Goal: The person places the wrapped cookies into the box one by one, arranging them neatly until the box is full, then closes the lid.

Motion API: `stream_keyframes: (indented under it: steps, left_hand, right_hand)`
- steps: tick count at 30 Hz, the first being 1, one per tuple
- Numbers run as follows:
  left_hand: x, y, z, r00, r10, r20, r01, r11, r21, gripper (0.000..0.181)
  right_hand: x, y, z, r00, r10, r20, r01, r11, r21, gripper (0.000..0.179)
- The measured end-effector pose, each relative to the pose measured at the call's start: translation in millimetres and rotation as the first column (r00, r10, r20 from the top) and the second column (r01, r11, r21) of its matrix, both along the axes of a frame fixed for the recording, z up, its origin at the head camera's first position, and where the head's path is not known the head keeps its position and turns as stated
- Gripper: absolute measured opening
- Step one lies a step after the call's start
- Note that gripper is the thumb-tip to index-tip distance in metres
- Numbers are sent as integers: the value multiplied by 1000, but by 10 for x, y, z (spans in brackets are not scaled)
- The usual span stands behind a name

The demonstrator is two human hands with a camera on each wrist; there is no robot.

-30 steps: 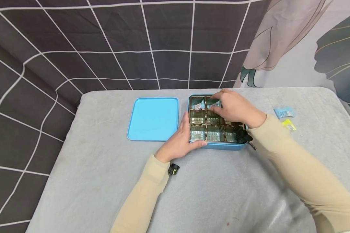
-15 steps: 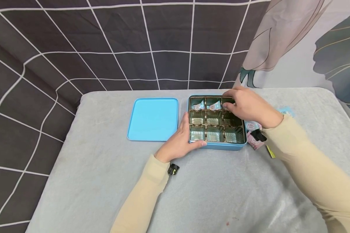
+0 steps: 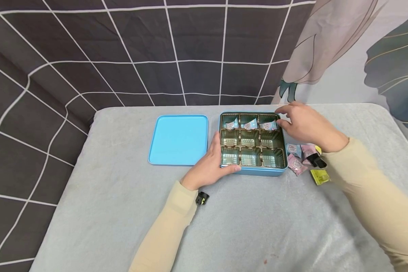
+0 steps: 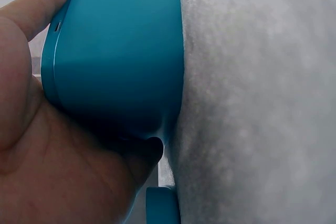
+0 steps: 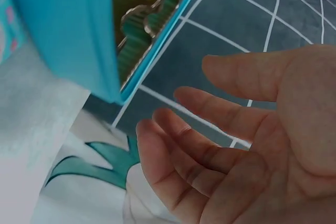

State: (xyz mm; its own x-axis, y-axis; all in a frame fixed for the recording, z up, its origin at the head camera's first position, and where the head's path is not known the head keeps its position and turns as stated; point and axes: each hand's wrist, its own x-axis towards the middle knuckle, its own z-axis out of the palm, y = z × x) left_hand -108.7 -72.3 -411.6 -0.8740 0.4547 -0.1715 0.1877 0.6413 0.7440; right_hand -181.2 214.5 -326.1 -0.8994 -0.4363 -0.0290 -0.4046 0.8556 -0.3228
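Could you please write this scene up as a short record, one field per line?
Container: open, light-blue rectangular box with shiny brown nine-compartment plastic insert
Far row: one small blue-wrapped packet per compartment
Lid: flat, light-blue, rounded-corner lid, left of box
Left hand: against box's near-left corner
Right hand: near box's far-right corner, holding nothing
Loose: pink, blue and yellow wrapped packets, right of box

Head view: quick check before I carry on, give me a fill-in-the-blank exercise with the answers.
The lid lies to the ____ of the box.
The box's far row holds ____ packets.
The person's ____ hand holds the box.
The loose packet lowest in view is coloured ____.

Missing words: left; three; left; yellow.
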Motion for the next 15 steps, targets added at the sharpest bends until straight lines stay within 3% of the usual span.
stream_keyframes:
  steps: [15]
  left_hand:
    - [-7,-3,-21,1000,0,-3,0,1000,3,120]
  right_hand:
    - [20,385,-60,999,-35,-16,36,998,58,35]
